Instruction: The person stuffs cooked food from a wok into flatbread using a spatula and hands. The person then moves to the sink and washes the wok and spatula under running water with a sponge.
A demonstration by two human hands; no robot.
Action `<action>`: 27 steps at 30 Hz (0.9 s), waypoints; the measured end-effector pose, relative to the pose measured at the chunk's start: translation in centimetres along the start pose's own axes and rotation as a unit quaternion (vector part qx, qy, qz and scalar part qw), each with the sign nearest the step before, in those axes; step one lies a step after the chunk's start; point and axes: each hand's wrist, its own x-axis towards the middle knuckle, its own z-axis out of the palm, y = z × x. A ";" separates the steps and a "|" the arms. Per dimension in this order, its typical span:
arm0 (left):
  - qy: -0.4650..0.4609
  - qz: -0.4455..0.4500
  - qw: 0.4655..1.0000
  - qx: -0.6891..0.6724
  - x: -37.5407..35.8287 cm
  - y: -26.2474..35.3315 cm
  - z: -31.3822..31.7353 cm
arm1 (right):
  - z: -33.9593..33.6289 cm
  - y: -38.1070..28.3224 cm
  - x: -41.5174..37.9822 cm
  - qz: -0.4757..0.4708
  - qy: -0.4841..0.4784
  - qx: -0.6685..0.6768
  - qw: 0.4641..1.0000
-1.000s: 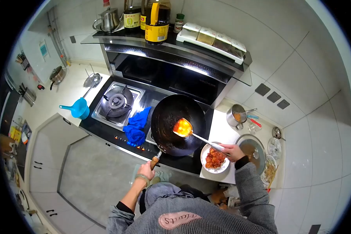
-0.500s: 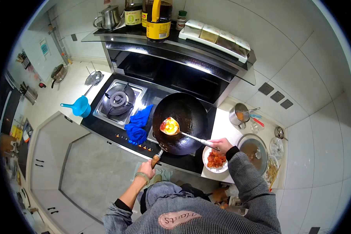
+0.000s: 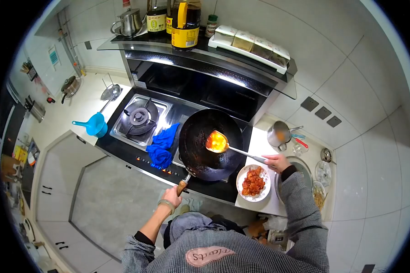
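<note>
My left hand [image 3: 172,196] is wrapped round the wooden handle [image 3: 182,186] of a black wok [image 3: 200,164] that sits on the right burner. Over the wok, my right hand [image 3: 276,162] grips the grey handle of a spatula [image 3: 245,153]. Its broad head holds glossy red-orange food [image 3: 217,142] and is over the right half of the wok. Just below the right hand stands a white patterned bowl [image 3: 265,193] with reddish cooked pieces [image 3: 254,181] in it. A blue cloth [image 3: 161,148] lies left of the wok.
A bare burner [image 3: 139,116] and a blue funnel-shaped scoop [image 3: 95,125] are on the left. Right of the stove stand a metal pot [image 3: 278,135] and a large round lid [image 3: 301,166]. Bottles [image 3: 185,32] and a seasoning box [image 3: 253,48] line the hood shelf.
My right hand has moved right and slightly up, carrying the spatula and its food from the wok's middle-left toward its right side. The bowl is now uncovered. My left hand stays put.
</note>
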 end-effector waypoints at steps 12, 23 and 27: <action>-0.010 -0.005 1.000 0.013 -0.3 0.5 -0.7 | 1.8 -4.3 2.2 0.060 -0.050 -0.290 0.954; -0.011 0.012 0.999 0.033 0.9 0.0 -0.7 | 8.4 2.6 5.5 0.166 -0.130 0.172 0.962; -0.005 0.017 0.999 0.040 0.7 -0.1 -0.4 | 9.2 5.7 6.3 -0.102 -0.123 0.039 0.986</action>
